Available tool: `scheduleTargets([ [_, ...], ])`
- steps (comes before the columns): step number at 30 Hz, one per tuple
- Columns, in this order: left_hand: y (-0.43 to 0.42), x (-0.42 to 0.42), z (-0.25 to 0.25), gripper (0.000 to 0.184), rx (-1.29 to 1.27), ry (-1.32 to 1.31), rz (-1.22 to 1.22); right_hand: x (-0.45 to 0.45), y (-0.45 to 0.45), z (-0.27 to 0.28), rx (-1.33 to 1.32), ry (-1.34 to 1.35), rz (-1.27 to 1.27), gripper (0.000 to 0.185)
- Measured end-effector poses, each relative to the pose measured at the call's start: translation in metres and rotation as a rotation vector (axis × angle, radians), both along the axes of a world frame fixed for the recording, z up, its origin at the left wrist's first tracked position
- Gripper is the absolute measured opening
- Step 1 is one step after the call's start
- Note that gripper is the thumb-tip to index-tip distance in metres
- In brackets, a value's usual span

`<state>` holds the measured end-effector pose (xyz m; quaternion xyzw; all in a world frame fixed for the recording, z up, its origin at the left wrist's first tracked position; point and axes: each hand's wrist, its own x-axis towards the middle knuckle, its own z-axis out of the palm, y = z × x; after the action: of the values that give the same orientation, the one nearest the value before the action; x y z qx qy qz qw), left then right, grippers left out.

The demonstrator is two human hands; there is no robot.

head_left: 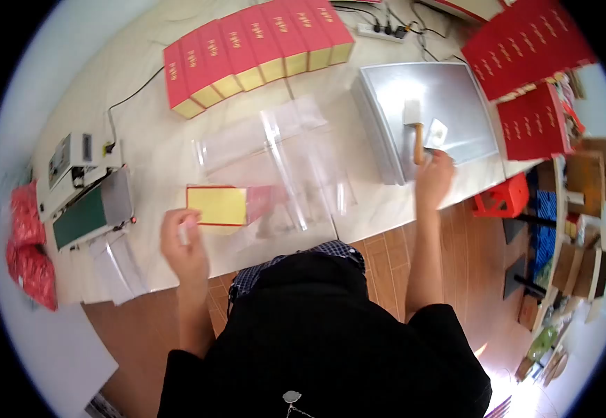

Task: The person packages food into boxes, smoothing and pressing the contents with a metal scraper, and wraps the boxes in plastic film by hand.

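My left hand (186, 244) hovers at the left edge of a yellow box with red borders (214, 206), its fingers loosely curled and apart, with nothing visible in them. The box's right end meets a clear plastic bag (264, 202), part of a spread of clear sleeves (313, 150) on the table. On the right, my right hand (434, 182) has its fingers closed at the front of a silver metal case (466, 97). A small dark thing shows at its fingertips, too blurred to name. Beside them lies a flat brush with a wooden handle (418, 139), next to a small white packet (438, 131).
A row of red boxes (257, 42) stands at the back; more red boxes (529, 49) are stacked at right. A machine with a green surface (83, 216) sits at left. A power strip (381, 32) with cables lies behind the case. A red stool (503, 198) stands below.
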<state>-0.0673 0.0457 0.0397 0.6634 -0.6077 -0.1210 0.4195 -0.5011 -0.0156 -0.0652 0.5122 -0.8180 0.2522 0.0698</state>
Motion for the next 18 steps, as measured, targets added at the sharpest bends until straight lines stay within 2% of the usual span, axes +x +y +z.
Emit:
scheduleTargets([
  [1,-0.001,-0.009,0.006,0.018,0.115,-0.091,-0.082,-0.021,-0.001,-0.009,0.094,0.173,-0.022,0.029],
  [3,-0.007,-0.028,0.016,0.019,0.140,-0.262,-0.143,-0.029,-0.004,-0.013,0.224,0.129,-0.147,0.032],
  [9,-0.012,-0.066,0.017,0.024,0.271,-0.439,-0.112,-0.041,-0.017,-0.016,0.515,-0.126,-0.283,0.031],
  [12,-0.012,-0.068,0.008,0.021,0.274,-0.471,-0.103,-0.043,-0.016,-0.022,0.406,-0.253,-0.336,0.033],
  [14,-0.011,-0.067,0.008,0.019,0.299,-0.466,-0.081,-0.045,-0.006,-0.023,0.090,-0.344,-0.237,0.034],
  [15,-0.011,-0.067,0.009,0.017,0.318,-0.456,-0.063,-0.039,-0.004,-0.015,0.088,-0.346,-0.234,0.034],
  [17,-0.010,-0.066,0.013,0.016,0.359,-0.434,-0.031,-0.018,0.001,0.007,-0.079,-0.567,-0.113,0.033],
  [18,-0.010,-0.065,0.015,0.016,0.400,-0.411,-0.005,-0.009,0.003,0.015,-0.037,-0.629,-0.042,0.032],
])
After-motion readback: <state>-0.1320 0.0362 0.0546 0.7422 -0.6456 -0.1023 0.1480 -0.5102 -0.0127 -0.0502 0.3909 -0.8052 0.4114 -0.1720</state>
